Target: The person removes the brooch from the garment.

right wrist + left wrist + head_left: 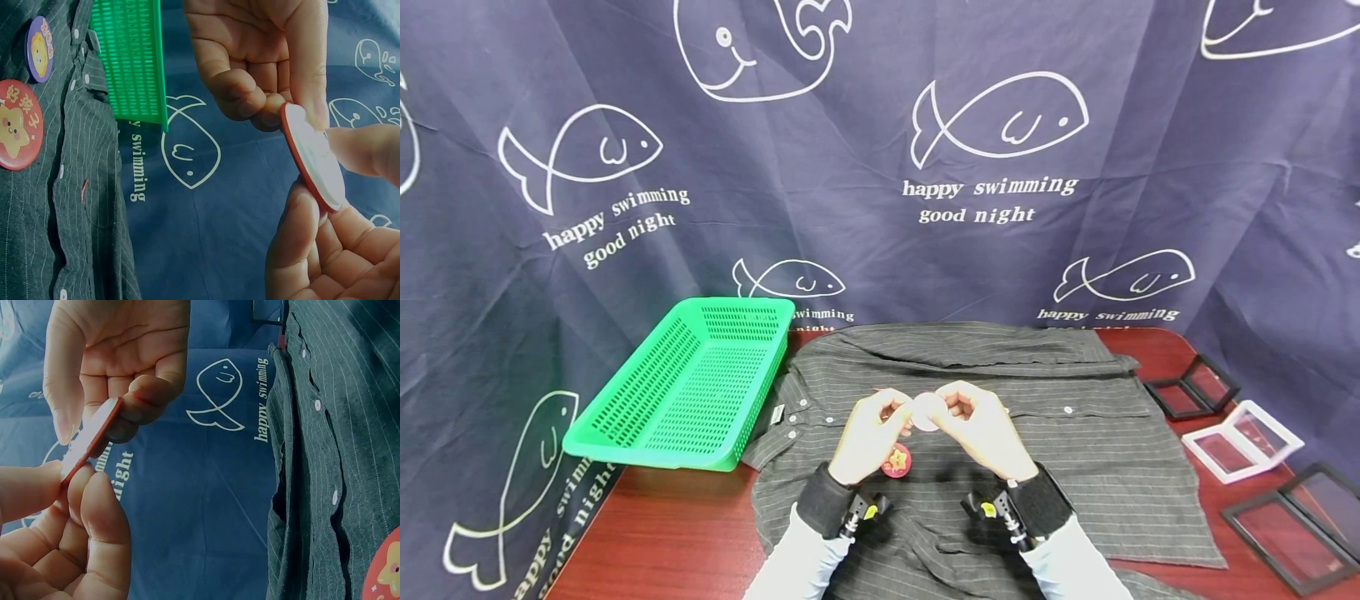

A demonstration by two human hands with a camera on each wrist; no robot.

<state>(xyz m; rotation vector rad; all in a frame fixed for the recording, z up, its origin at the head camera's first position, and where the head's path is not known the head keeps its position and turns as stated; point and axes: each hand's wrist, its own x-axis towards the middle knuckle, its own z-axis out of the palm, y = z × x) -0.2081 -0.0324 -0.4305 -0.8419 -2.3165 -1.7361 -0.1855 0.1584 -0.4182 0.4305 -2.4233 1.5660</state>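
My left hand (868,429) and right hand (976,425) each pinch an edge of the badge (927,412), fingers curled in, above the dark striped shirt (1090,483). Its white back faces me (being round, it measures alike along every axis). The shirt covers much of the reddish counter (655,517); a green basket (760,400) sits leftward, a navy fish-print curtain (850,183) hangs behind.

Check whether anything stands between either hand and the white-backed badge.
Nothing visible does: the left hand and right hand both hold the white-backed badge at its edges. The red star badge lies apart from it on the striped shirt, out of the way.
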